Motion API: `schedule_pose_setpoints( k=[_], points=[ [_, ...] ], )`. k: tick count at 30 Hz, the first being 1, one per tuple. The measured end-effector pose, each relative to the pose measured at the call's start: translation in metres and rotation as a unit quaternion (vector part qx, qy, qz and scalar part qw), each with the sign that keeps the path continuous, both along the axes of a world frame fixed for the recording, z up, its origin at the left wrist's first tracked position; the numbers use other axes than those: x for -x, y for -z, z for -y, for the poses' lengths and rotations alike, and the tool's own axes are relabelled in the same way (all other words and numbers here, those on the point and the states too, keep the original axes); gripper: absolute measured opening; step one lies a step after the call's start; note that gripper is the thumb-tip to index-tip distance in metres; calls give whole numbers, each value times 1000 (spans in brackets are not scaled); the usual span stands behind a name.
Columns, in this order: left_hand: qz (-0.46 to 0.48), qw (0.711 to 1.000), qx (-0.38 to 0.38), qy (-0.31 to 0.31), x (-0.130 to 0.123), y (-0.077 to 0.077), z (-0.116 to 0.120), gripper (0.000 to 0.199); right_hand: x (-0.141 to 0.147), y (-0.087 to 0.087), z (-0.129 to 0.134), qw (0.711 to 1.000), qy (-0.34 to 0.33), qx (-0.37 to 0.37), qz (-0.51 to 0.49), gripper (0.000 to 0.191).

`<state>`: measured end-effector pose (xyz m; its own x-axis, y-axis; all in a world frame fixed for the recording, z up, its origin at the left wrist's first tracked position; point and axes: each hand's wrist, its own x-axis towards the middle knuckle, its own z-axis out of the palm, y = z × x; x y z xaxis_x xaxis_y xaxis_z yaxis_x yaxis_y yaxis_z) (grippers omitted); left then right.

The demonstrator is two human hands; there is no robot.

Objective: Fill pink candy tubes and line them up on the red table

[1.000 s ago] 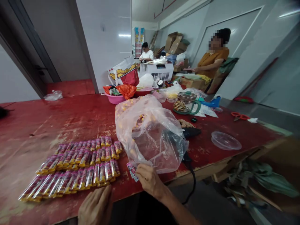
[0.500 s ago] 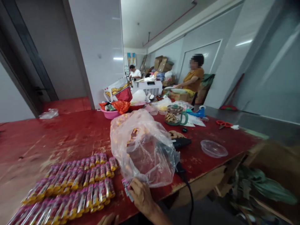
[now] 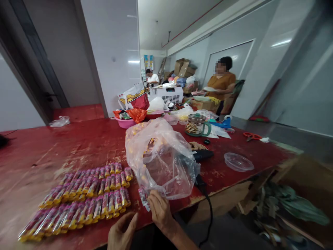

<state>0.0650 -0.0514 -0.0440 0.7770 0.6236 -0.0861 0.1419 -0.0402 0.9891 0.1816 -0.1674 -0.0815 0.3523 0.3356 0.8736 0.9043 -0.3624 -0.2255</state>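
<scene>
At the table's front edge my right hand (image 3: 160, 210) is closed, its fingertips pinched at a small pink and silver printed wrapper (image 3: 143, 198); whether it is one piece or a thin stack I cannot tell. To its left, my left hand (image 3: 122, 231) is low in view, thumb apart from the fingers, holding nothing visible. Rows of small tubes (image 3: 91, 208) with purple printed wrap and yellow ends lie stacked beyond the left hand. Just past my right hand a clear plastic bag (image 3: 166, 166) gapes toward me, with more yellow-and-pink pieces inside toward the back.
Right of the bag lie a dark corded tool (image 3: 203, 154), a clear lid (image 3: 238, 161) and red-handled scissors (image 3: 252, 136). A glass teapot (image 3: 195, 125) and a pink basin (image 3: 125, 122) stand farther back. Two people work behind the red table (image 3: 85, 139).
My left hand has come up into view from the bottom edge, its thumb spreading. My right hand stays at the printed wrapper. The view has shifted slightly.
</scene>
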Motion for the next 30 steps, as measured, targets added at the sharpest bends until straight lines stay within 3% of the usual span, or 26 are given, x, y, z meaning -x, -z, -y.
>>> schedule_pose_setpoints(
  k=[4, 8, 10, 14, 18, 24, 27, 30],
  points=[
    [26, 985, 171, 7, -18, -15, 1, 54, 21, -20, 9, 994, -98, 44, 0, 24],
    [26, 959, 281, -13, -27, -13, -7, 44, 23, -40, 13, 979, -188, 80, -8, 18],
    [36, 957, 283, -52, -27, -11, -8, 41, 4, -47, 16, 983, -166, 62, -51, 18],
    [50, 958, 271, -72, -21, -10, -7, 41, -68, -50, 17, 984, -8, 35, -174, 29],
    [36, 959, 270, -73, -18, -13, -5, 42, -118, -40, -1, 950, 24, 158, -266, 18],
    [38, 953, 289, -82, -16, -18, -4, 42, -108, -35, -31, 896, 10, 287, -339, 17],
    [36, 950, 300, -85, -16, -19, -1, 41, -102, -39, -37, 882, -2, 305, -359, 14],
    [41, 956, 279, -85, -15, -16, 0, 41, -101, -44, -34, 885, -8, 275, -375, 4]
  ],
)
